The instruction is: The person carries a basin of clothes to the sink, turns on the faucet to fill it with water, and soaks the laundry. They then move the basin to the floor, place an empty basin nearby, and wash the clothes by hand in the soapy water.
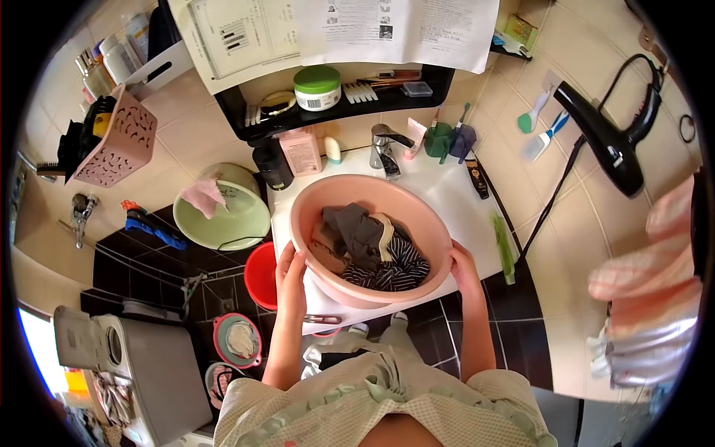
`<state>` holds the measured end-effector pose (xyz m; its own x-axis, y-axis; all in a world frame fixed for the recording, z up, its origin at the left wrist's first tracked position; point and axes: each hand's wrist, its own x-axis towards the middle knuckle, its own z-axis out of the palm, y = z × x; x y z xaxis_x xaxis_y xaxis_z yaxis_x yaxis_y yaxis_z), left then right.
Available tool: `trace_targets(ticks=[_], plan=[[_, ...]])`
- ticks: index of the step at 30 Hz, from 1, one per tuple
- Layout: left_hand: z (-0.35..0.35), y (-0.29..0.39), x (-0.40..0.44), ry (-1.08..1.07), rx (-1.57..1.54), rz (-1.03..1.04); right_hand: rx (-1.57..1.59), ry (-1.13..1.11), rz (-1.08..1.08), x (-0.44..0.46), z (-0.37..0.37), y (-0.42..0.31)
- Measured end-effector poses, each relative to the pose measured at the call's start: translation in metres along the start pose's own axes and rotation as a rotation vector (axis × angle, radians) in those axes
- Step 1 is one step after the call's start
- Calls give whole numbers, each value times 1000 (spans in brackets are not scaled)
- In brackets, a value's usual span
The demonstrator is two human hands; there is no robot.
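Observation:
A pink plastic basin [357, 293] rests on the white sink counter [477, 201], in front of the tap [385, 151]. Inside it lie a dark grey cloth [355, 232], a striped black-and-white cloth [398, 268] and a cream strip of fabric. My left hand [291, 279] grips the basin's left side, thumb by the rim. On the opposite side, my right hand [463, 268] holds the rim, its fingers partly hidden behind the wall. A small folded tool [322, 319] lies at the counter's front edge near my left wrist.
A red bucket [261, 276] and a green basin [221, 212] are left of the counter. A black bottle [272, 164] stands behind the pink basin. Cups with toothbrushes [450, 141] stand at the back right. A hair dryer [614, 145] hangs on the right wall.

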<state>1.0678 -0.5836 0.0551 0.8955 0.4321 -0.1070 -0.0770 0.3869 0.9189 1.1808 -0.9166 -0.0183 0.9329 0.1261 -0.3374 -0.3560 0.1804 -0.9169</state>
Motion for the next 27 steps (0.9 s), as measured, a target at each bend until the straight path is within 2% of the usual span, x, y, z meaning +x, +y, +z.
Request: trace_targets(ticks=[4, 10, 17, 22, 25, 27], plan=[[21, -34, 8, 128, -65, -173, -61, -39, -5, 30, -25, -5], [41, -89, 23, 216, -36, -188, -99, -185, -20, 78, -64, 3], [21, -157, 33, 262, -64, -138, -149, -194, -39, 97, -76, 26], [21, -162, 31, 269, -39, -140, -230, -199, -79, 108, -83, 44], [28, -165, 36, 363, 131, -105, -1015, 109, -692, 114, -64, 18], [28, -167, 45, 371, 231, -118, -1124, 136, -846, 130, -32, -12]])
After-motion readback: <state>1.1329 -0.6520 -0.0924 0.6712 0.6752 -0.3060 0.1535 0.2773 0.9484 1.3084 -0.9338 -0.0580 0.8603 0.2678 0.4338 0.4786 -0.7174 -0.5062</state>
